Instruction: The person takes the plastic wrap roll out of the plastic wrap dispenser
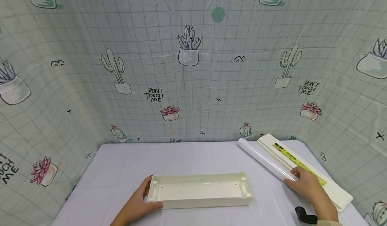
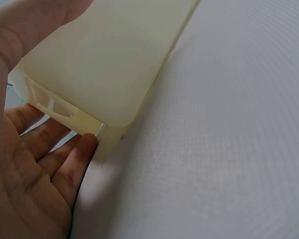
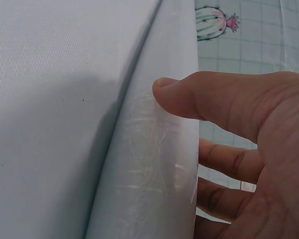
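Observation:
A long cream plastic box (image 1: 202, 203) lies open side up on the table, its hollow inside visible. My left hand (image 1: 137, 200) grips its left end, thumb along the front wall and fingers round the far side. In the left wrist view, fingertips (image 2: 87, 144) touch the slotted end of the box. My right hand (image 1: 308, 185) holds a roll of clear plastic film (image 1: 261, 157) near its close end. The right wrist view shows the thumb (image 3: 177, 97) pressed on the glossy wrap, with the other fingers partly hidden behind the roll.
Right of the roll, a long cream lid (image 1: 340, 195) with a yellow-green label (image 1: 287, 153) lies slantwise along the table's right edge. White cloth covers the table (image 1: 127, 165). A grid-patterned curtain (image 1: 151, 51) with cactus drawings encloses the back and sides.

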A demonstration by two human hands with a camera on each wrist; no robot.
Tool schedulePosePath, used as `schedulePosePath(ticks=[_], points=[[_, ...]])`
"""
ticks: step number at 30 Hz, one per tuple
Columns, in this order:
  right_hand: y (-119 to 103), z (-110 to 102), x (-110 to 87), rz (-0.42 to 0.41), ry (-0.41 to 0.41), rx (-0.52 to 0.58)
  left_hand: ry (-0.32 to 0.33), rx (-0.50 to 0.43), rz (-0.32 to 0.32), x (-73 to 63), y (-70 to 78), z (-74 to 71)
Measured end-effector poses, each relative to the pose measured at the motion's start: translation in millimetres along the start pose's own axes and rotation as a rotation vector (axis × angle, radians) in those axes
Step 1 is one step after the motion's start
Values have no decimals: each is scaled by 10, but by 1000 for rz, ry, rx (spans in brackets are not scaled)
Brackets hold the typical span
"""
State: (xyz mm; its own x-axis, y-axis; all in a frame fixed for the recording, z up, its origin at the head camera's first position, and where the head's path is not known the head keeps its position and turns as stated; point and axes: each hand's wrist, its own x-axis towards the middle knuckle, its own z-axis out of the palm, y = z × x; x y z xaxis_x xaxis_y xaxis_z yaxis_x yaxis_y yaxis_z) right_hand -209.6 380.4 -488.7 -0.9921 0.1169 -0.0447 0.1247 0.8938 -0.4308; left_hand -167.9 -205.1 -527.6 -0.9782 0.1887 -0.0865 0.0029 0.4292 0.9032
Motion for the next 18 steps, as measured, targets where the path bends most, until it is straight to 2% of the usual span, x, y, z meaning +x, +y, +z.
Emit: schedulePosePath(ticks=[6,12,18], points=[[31,5,-13,-26,9,2,-2,-16,-16,-10,-20,1],[29,8,1,-15,4,-2,0,-23,-16,-1,-14,2],[-47,40,37,-70,55,12,-12,-40,-15,-8,10,-11]])
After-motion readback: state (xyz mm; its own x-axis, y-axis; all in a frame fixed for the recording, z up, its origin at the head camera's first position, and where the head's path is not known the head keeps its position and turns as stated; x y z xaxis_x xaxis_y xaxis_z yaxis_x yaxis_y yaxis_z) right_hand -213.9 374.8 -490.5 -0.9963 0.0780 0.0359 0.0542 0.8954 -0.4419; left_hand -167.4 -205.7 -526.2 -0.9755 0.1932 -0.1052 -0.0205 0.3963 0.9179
